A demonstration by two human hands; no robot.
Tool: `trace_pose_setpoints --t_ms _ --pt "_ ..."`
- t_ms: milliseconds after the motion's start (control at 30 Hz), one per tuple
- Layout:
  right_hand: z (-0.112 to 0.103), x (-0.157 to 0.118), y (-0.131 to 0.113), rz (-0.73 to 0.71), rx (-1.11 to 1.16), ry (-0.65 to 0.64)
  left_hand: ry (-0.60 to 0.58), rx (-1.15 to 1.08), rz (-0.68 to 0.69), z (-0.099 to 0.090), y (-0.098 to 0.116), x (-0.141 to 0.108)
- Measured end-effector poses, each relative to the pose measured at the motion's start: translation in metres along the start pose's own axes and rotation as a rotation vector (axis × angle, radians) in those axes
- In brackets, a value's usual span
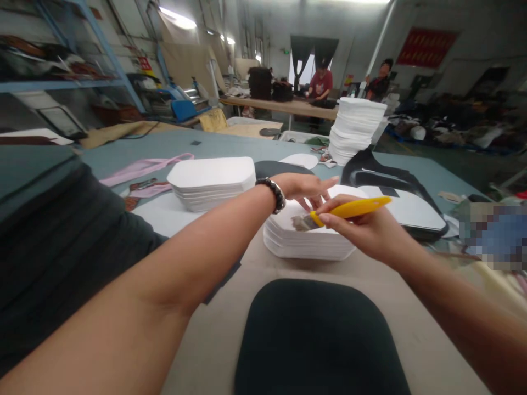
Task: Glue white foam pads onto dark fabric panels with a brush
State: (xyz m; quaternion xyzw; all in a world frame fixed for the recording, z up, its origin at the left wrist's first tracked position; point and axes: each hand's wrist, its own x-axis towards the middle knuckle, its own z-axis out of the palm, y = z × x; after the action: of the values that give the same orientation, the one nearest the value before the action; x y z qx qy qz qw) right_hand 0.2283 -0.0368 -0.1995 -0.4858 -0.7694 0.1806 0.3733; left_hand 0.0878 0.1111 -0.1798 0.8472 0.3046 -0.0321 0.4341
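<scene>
between the pinching right fingers (334,222), a yellow brush (356,208) slants over the white stack (304,244), near the outspread left fingers (328,184).

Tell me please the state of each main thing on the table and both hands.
Left hand: open, over the middle white stack
Right hand: closed around the yellow brush
Yellow brush: held, slanted
Middle white stack: layered, fairly even
Left white stack: layered, not held
Tall white stack: upright, edges uneven
Dark panel: flat
Pink strap: loose

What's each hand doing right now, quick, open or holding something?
Left hand: open, fingers spread, at the nearest white stack.
Right hand: closed, holding the brush.
</scene>
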Motion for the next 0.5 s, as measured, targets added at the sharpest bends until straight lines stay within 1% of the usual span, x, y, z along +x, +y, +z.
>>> trace_pose_setpoints --t_ms 67,100,167,233,267,400,433,500 --pt "0.013 0.010 0.008 -0.034 0.064 -0.073 -0.004 -0.040 -0.032 -0.004 -0.001 0.004" --pt "0.015 0.012 0.013 -0.027 0.080 -0.102 -0.003 -0.044 -0.043 -0.004 -0.001 0.005" --pt "0.009 0.009 0.026 0.021 0.093 -0.141 -0.012 -0.046 -0.046 -0.001 -0.001 0.007" --pt "-0.010 -0.001 0.039 0.085 0.097 -0.155 -0.021 -0.029 -0.038 0.001 -0.001 0.008" --pt "-0.023 -0.007 0.047 0.118 0.096 -0.158 -0.015 0.025 -0.026 0.003 -0.001 0.009" --pt "-0.082 -0.034 0.078 0.296 0.095 -0.149 0.070 0.442 0.085 0.014 0.003 0.012" --pt "-0.096 -0.039 0.086 0.349 0.101 -0.135 0.096 0.524 0.117 0.019 0.005 0.013" --pt "-0.120 -0.043 0.102 0.426 0.106 -0.113 0.145 0.621 0.145 0.031 0.010 0.015"
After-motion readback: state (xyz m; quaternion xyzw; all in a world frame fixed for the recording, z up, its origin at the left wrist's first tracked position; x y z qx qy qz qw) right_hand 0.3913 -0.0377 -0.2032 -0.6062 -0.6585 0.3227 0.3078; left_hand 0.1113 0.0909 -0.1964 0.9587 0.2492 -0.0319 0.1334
